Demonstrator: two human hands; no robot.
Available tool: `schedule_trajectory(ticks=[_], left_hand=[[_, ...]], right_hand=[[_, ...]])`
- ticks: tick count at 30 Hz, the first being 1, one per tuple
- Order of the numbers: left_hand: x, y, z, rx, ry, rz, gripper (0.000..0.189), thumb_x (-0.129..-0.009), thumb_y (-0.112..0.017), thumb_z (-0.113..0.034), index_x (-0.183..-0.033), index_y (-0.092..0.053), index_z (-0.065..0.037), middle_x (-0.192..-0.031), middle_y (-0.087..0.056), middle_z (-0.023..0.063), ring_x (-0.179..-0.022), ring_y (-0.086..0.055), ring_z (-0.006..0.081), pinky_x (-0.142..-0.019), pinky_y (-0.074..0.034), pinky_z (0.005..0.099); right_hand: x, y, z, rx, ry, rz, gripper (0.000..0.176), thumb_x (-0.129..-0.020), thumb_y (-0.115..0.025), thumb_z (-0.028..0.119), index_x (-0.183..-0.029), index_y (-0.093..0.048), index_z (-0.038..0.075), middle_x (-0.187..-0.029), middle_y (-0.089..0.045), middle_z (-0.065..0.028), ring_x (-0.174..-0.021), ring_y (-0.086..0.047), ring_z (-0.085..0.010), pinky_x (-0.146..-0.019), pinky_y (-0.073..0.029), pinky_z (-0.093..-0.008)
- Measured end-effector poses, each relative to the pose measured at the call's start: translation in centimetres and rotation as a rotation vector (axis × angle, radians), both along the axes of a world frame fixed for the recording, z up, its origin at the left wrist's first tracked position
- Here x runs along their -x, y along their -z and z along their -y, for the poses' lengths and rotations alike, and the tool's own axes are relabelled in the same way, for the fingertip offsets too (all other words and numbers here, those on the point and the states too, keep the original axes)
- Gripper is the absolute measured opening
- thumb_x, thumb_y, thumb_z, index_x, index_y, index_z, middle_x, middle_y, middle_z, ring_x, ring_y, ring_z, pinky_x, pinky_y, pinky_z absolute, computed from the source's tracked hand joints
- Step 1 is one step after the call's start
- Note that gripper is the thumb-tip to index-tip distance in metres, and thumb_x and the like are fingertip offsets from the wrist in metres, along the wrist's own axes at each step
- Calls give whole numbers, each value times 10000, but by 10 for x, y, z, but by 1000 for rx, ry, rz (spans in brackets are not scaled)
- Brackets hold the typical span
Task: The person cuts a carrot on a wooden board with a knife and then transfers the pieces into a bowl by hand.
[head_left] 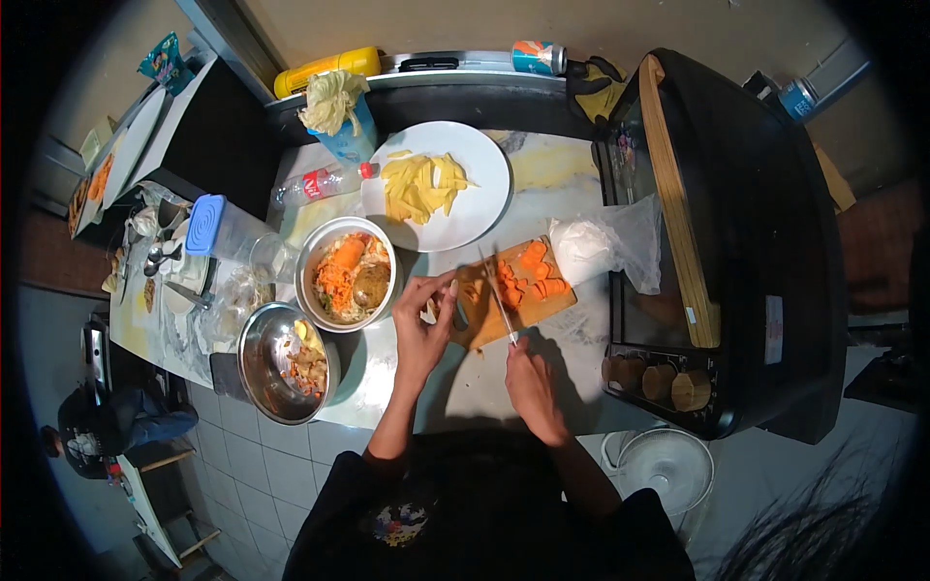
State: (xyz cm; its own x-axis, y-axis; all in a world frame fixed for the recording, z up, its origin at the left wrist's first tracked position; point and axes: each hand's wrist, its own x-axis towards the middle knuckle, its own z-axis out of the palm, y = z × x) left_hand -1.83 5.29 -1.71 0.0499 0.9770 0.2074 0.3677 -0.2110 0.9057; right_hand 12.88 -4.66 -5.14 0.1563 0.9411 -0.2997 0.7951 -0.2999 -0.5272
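My right hand (533,387) is wrapped round the handle of a knife (502,295), whose blade lies over the wooden cutting board (484,329). Orange carrot pieces (535,276) sit on the board to the right of the blade. At the board's left edge is my left hand (426,315), thumb and fingers curled near each other; whether they hold anything is too small to tell. Just left of it stands a white pot (310,300) with grated carrot, a whole carrot piece and a brown lump. Behind the board, a white plate (484,194) bears yellow strips (426,187).
A steel bowl (250,363) with scraps stands front left. A plastic bag of white stuff (586,250) lies between the board and a black oven (756,242). Behind are a bottle (320,184) and a blue container (354,136). A person (116,426) is at far left.
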Motion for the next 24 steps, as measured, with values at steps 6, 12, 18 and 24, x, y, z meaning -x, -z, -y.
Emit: schedule_trajectory(ticks=[6, 12, 18, 24], left_hand=[[4, 9, 9, 47, 5, -34, 216, -867, -640, -55, -1073, -683, -2, -781, -578, 60, -669, -521, 116, -590, -419, 246], [4, 12, 8, 53, -4, -12, 220, -865, -641, -51, -1075, -681, 1, -773, -573, 58, -664, -518, 109, -571, -407, 238], [0, 13, 7, 78, 1, -17, 215, -870, -637, -56, -1069, -678, 13, -768, -578, 61, -657, -522, 101, -566, -412, 230], [4, 32, 13, 330, 81, 108, 261, -928, -596, -138, -1123, -642, 28, -804, -626, 62, -713, -549, 81, -600, -440, 223]], right_hand=[[11, 13, 12, -74, 25, 134, 267, -985, -407, 190, -986, -498, -60, -699, -602, -284, -703, -612, -464, -599, -477, -525], [4, -8, 9, -98, 58, 8, 235, -975, -447, 199, -945, -485, -31, -613, -565, -267, -629, -571, -477, -568, -437, -562], [8, 43, 17, -237, 62, 263, 242, -974, -454, 219, -935, -494, -17, -666, -609, -245, -615, -597, -448, -573, -481, -536], [7, 17, 17, -114, 73, 62, 250, -974, -451, 227, -942, -500, -16, -657, -585, -271, -660, -577, -479, -587, -444, -559]])
